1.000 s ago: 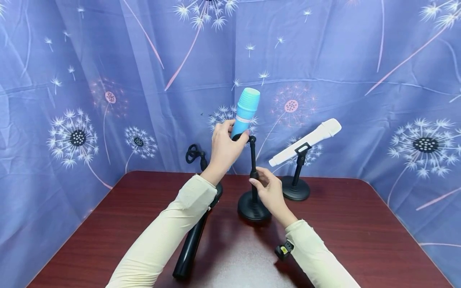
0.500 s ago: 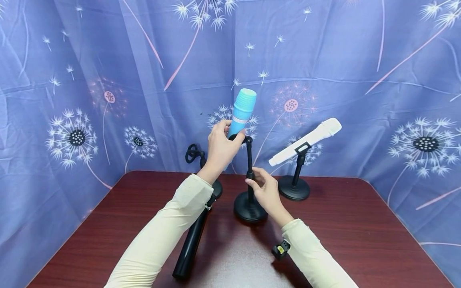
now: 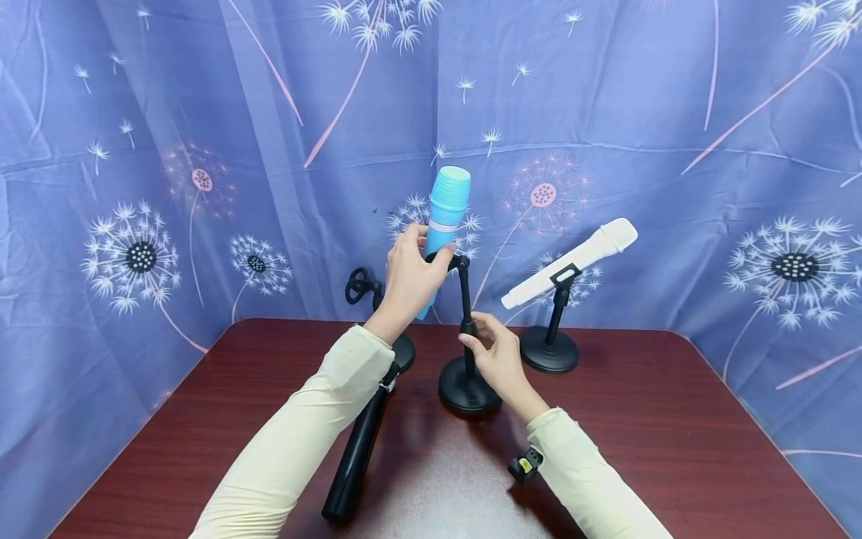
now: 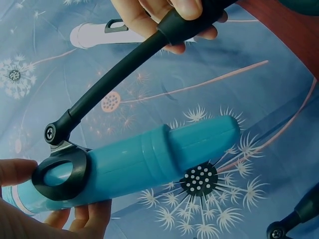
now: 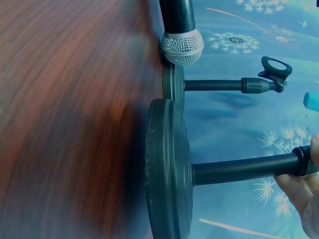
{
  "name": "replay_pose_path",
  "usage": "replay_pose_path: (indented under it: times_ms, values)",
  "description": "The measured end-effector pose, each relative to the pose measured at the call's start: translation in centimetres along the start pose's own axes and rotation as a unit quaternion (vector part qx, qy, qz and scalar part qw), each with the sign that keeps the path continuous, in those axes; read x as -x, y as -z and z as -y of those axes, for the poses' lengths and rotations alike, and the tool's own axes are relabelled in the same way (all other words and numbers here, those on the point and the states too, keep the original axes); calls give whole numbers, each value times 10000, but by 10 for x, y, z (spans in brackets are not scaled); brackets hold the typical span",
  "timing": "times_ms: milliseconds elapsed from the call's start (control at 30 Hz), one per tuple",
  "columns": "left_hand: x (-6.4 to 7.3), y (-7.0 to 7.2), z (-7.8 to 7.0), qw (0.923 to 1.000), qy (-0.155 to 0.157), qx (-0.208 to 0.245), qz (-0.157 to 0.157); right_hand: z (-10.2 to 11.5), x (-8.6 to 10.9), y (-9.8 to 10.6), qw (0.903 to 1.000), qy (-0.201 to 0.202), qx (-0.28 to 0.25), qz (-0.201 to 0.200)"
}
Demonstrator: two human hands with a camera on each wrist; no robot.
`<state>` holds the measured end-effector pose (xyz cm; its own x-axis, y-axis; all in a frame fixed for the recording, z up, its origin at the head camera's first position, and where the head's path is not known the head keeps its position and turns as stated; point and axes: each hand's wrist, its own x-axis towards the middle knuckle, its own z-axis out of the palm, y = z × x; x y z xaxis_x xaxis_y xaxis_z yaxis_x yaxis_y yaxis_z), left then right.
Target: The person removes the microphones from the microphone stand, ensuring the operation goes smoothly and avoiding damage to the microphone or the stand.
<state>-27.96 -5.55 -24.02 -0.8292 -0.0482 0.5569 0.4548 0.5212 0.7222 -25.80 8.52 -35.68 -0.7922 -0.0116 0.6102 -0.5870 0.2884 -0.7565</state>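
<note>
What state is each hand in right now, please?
Left hand: holding the blue microphone at the ring clip.
Right hand: holding the middle tabletop microphone stand.

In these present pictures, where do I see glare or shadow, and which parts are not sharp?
Head view: pale glare on the near middle of the tabletop, with soft shadows on both sides; left wrist view: blue-green tint, but the blue microphone fairly sharp; right wrist view: similar tint, the tabletop soft and smeared, while the silver mesh head shows its pattern clearly.
</note>
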Motion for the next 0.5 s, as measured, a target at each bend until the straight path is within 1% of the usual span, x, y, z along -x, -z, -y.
replay_pose_path:
  times_ms: [400,467,500]
  values:
    - [2,3,0,9999,79,9,109,0,1,1,9999,-74,29,61]
    - [2,3,0,9999,105,19,119,-1,0,1,9999,-77,44,86]
    - [2,3,0,9999,117,19,125,-6,0,0,9999,-67,46,85]
